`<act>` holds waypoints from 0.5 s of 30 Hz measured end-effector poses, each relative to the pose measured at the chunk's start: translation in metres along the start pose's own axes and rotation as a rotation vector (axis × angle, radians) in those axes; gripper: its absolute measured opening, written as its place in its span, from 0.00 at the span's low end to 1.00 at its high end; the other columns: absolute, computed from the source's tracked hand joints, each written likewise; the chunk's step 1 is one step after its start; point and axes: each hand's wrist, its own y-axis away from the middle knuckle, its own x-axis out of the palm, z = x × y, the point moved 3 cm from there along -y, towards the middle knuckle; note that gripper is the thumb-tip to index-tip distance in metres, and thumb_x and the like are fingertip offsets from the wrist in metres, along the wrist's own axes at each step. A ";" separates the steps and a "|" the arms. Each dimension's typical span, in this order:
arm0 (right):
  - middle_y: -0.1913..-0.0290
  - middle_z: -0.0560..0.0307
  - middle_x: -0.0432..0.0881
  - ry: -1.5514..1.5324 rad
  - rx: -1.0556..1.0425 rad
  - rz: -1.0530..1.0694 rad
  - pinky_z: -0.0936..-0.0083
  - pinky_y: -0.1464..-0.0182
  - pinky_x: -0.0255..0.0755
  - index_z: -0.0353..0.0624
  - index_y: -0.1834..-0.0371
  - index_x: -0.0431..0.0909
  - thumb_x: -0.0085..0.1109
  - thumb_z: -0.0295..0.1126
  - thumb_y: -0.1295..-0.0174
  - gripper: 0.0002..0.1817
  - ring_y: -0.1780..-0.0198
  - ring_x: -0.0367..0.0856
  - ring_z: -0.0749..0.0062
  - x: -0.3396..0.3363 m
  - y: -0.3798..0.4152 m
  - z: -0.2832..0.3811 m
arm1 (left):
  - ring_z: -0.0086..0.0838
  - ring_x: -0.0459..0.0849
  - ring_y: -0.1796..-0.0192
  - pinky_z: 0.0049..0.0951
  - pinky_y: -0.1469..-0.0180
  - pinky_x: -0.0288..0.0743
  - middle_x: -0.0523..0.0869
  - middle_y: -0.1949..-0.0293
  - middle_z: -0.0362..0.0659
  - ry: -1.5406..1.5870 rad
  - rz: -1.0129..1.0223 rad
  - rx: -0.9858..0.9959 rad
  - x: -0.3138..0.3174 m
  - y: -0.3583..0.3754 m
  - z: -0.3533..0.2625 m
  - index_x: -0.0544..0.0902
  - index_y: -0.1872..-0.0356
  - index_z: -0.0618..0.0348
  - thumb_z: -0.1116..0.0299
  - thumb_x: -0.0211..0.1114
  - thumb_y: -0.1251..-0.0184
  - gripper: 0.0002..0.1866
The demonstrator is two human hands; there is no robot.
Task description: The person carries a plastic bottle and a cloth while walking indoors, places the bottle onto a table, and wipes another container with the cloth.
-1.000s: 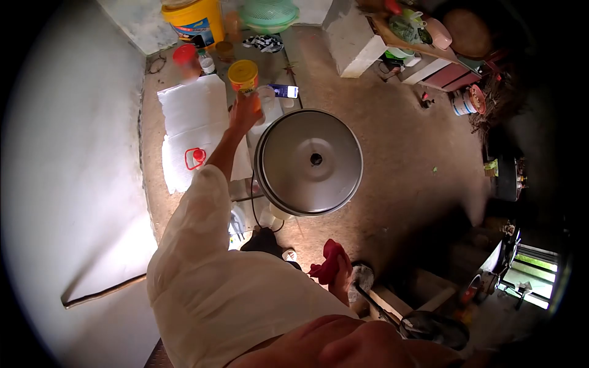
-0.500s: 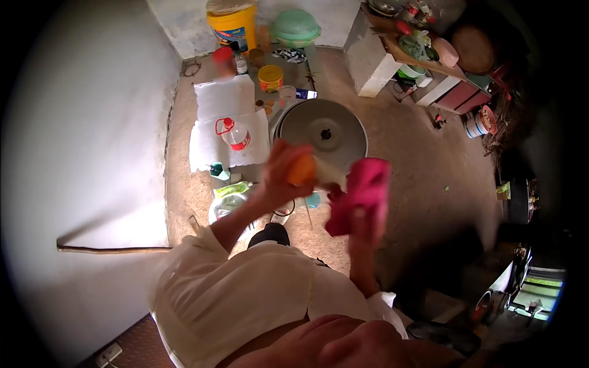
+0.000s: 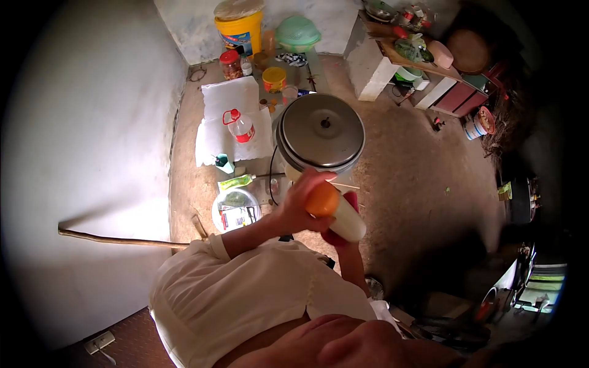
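Note:
My left hand (image 3: 302,205) is closed around the orange-capped end of a pale, whitish bottle (image 3: 350,222), which is tilted with its base toward the lower right. Behind that bottle my right hand (image 3: 347,246) is mostly hidden, with a pink cloth (image 3: 333,238) pressed against the bottle's side. Just beyond both hands stands a large round pot with a grey metal lid (image 3: 322,132). A thin stick (image 3: 345,185) shows beside the orange cap.
On the low table are a red-capped plastic bottle (image 3: 241,127), white paper (image 3: 228,98), a red-lidded jar (image 3: 230,65), a yellow tub (image 3: 274,79) and a clear-lidded container (image 3: 236,210). A yellow bucket (image 3: 239,30) stands behind. A wooden stick (image 3: 123,239) leans at the left wall.
The pink cloth, spread open in my right hand before, is now bunched against the bottle. My left hand and the bottle have shifted right and slightly down.

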 end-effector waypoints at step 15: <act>0.31 0.44 0.73 0.859 -0.753 0.005 0.57 0.44 0.78 0.45 0.28 0.67 0.50 0.43 0.26 0.27 0.43 0.81 0.57 0.073 0.079 0.093 | 0.27 0.82 0.45 0.29 0.42 0.77 0.81 0.44 0.44 0.598 -0.278 -0.628 0.065 0.002 0.079 0.74 0.37 0.64 0.65 0.66 0.29 0.24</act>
